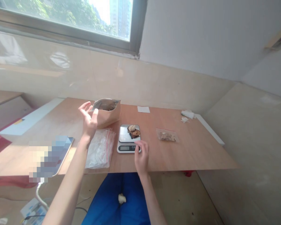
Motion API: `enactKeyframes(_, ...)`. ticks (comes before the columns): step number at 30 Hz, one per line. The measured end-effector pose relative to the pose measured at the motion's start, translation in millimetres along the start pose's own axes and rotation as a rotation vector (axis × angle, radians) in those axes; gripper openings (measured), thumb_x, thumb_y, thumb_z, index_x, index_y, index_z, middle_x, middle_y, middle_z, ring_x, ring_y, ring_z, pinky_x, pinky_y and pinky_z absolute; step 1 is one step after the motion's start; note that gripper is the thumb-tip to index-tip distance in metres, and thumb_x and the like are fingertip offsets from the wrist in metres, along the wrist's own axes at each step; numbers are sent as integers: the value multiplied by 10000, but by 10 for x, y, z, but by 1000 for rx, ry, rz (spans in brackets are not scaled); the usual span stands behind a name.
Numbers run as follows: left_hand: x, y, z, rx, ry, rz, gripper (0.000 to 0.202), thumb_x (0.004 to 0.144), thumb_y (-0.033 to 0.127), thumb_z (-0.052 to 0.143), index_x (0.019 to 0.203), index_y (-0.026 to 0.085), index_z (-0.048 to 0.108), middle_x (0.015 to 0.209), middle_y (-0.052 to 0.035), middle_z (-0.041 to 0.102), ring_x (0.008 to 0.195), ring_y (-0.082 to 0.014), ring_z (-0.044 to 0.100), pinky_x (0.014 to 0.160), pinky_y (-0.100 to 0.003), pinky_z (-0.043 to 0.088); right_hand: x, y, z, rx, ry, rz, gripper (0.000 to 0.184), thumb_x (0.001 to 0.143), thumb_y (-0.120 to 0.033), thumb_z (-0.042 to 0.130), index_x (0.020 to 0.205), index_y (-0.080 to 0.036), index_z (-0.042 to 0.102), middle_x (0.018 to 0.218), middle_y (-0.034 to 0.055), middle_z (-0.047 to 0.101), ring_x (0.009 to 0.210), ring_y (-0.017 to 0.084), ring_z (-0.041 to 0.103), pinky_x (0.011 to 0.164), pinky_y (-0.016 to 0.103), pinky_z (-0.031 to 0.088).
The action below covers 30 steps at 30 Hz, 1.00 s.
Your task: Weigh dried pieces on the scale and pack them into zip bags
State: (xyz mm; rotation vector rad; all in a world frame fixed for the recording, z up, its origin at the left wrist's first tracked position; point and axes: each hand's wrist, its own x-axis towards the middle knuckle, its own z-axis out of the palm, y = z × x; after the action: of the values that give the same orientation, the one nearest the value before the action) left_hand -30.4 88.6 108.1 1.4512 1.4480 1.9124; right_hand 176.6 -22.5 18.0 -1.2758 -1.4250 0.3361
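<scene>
Nothing can be read, even on the scale display (125, 148).

There's one scale (123, 133), one brown pouch (110, 118), two hands (90, 122) (141, 157).

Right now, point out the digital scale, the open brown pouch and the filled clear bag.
Digital scale (125, 136): head view, bare silver platform.
Open brown pouch (109, 118): head view, front wall.
Filled clear bag (167, 136): head view, its middle.

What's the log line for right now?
left hand: by open tan silver-lined bag | right hand: by silver-and-white digital scale | on scale: brown-and-cream pieces
</scene>
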Motion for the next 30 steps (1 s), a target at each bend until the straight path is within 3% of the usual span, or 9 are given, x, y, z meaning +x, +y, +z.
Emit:
enactKeyframes(1,11,-14,-5,23,-7,13,409,827,347,507,1171,183,359,1332,-172,394,1238,-234,438,1050,-412,352,-208,-83,-49,58,-96,-26,282,879,-134,368,949,-204,632,902,58,591,931,169,559,851,303,434)
enactKeyframes(3,14,-39,-9,65,-23,31,386,825,346,509,1148,182,377,1286,-164,432,1253,-235,418,1065,-412,333,-652,-186,-126,102,-447,-111,307,834,-83,393,936,-221,648,812,28,582,797,148,567,716,241,449)
enactKeyframes(6,-17,-65,-3,94,-51,27,369,833,348,494,1141,180,381,1249,-152,448,1263,-222,403,1080,-394,315,-1214,-130,-180,-82,-786,-72,374,772,-111,520,1116,-232,603,1056,61,608,916,199,565,795,289,443)
enactKeyframes(8,-43,-72,3,96,-61,15,361,838,344,481,1142,180,376,1240,-148,450,1260,-218,404,1081,-390,314,-1436,20,-187,-242,-873,21,424,742,-110,565,1154,-208,582,1138,93,598,1008,255,543,873,356,421)
enactKeyframes(11,-64,-71,10,84,-71,-1,339,841,330,462,1132,183,372,1230,-149,452,1252,-224,411,1072,-406,325,-1558,268,-176,-392,-938,115,376,730,-60,547,1072,-203,614,1055,90,630,1000,269,542,893,393,404)
enactKeyframes(15,-77,-73,14,87,-72,3,312,850,309,439,1127,184,371,1231,-153,453,1236,-226,427,1063,-422,335,-1551,444,-131,-424,-879,197,331,712,-20,515,952,-215,634,982,63,648,991,255,548,886,380,402)
enactKeyframes(19,-75,-122,21,92,-20,29,326,847,284,450,1150,201,361,1287,-143,417,1233,-221,429,1061,-421,338,-1526,504,-114,-287,-692,324,346,649,3,510,881,-210,655,884,43,658,899,236,589,824,346,431)
enactKeyframes(26,40,-78,61,190,146,72,373,842,241,456,1194,156,364,1304,-178,371,1263,-255,373,1059,-459,308,-1326,400,-444,352,-370,666,251,654,-168,683,905,-180,688,900,71,699,836,215,654,749,304,506)
enactKeyframes(30,-241,48,194,274,226,229,312,875,231,407,1174,147,428,1233,-161,441,1206,-251,413,987,-441,367,-1243,265,-606,803,-162,929,390,597,-340,802,922,-152,700,881,79,715,813,211,676,752,327,541)
